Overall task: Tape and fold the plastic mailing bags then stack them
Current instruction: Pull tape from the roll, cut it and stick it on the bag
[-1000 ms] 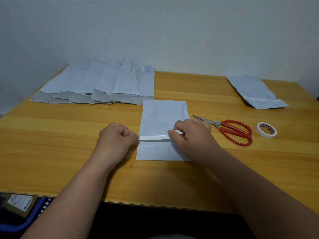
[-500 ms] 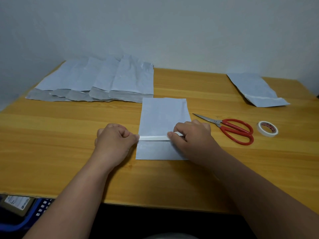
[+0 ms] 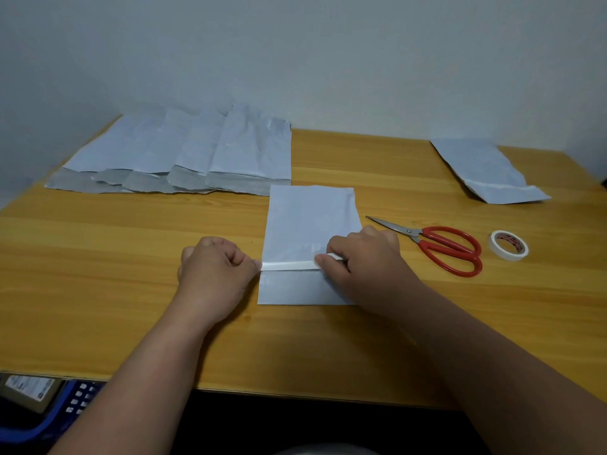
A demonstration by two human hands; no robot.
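Mailing bag (image 3: 310, 221): pale blue, flat on the wooden surface (image 3: 131, 290), centre, white tape strip (image 3: 287, 265) across its lower part. Left hand (image 3: 213, 274): closed fist pinning the strip's left end at the bag's edge. Right hand (image 3: 364, 261): fingers pinched on the strip's right end. Right of bag: red-handled scissors (image 3: 443, 249), then tape roll (image 3: 508, 245). Behind bag, left: overlapping row of bags (image 3: 184, 156). Behind, far right: one taped bag (image 3: 486, 172).

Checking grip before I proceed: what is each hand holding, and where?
Both hold the tape strip across the bag: left hand at its left end, right hand its right.
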